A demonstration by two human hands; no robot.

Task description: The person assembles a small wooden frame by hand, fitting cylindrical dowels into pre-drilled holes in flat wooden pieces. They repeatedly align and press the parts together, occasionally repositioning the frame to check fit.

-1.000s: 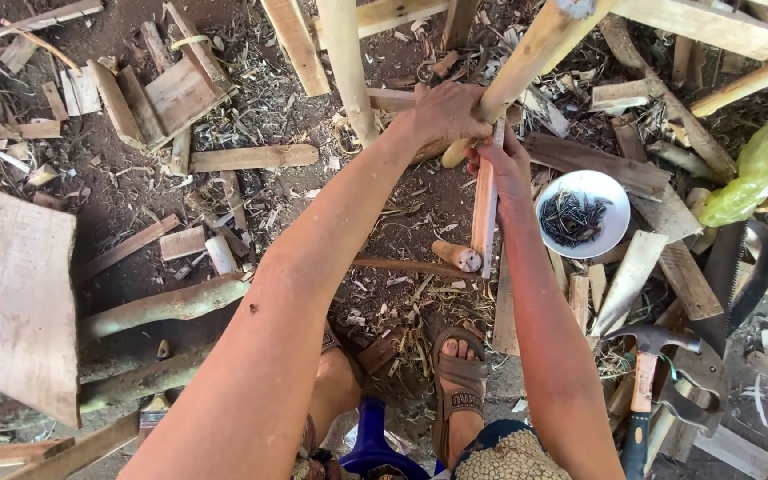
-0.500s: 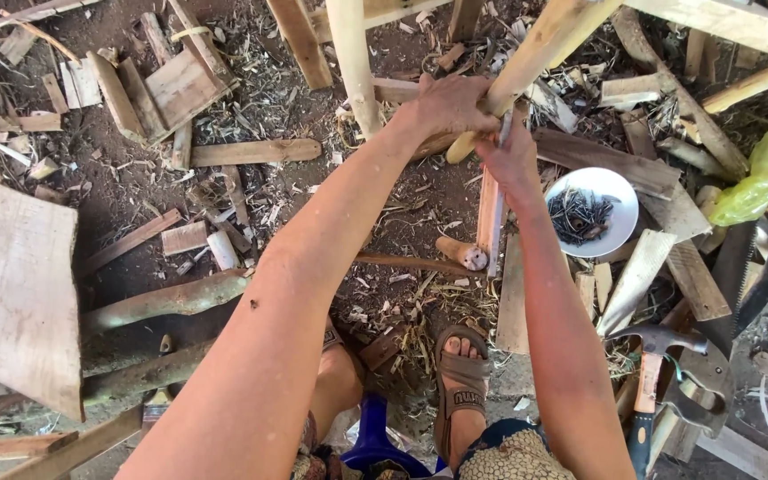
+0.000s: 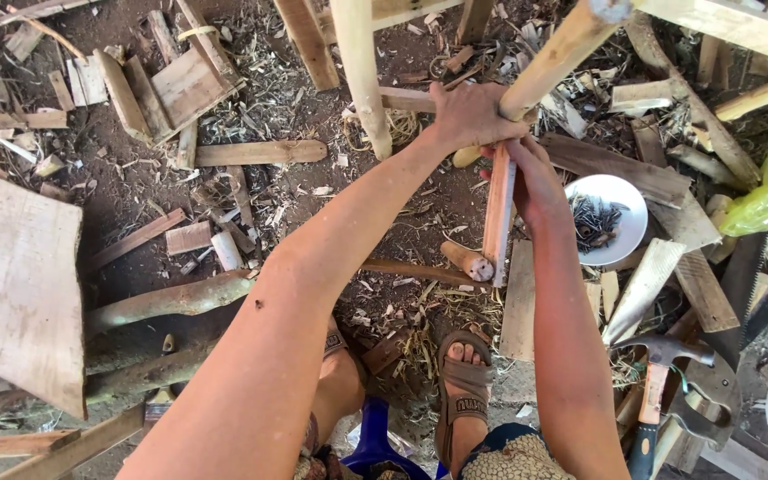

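- The ground (image 3: 135,187) is bare earth, covered with shavings and many wood offcuts; a wide board (image 3: 15,284) lies at the left edge.
- A pale round pole (image 3: 555,60) comes down slanted from the upper right. Its lower end is hidden behind the hands.
- The left hand (image 3: 466,114) is closed around this pole near its lower part, the fingers wrapped fully, so it has a firm hold.
- The right hand (image 3: 533,182) is just below and touching the left one. It is closed on a flat reddish wooden slat (image 3: 498,218), gripping the upper end; the slat hangs almost upright, its lower end free above the ground.
- The slat therefore lies under the right palm and beside the pole, with its top close to the pole's end. I cannot tell if the two pieces touch.
- To do this well, I judge the left hand should keep the pole steady while the right keeps the slat straight and flat against it, not twisted.
- A white bowl of dark nails (image 3: 608,220) is just right of the right hand.
- A hammer (image 3: 660,373) lies lower right, near a sandalled foot (image 3: 464,382).
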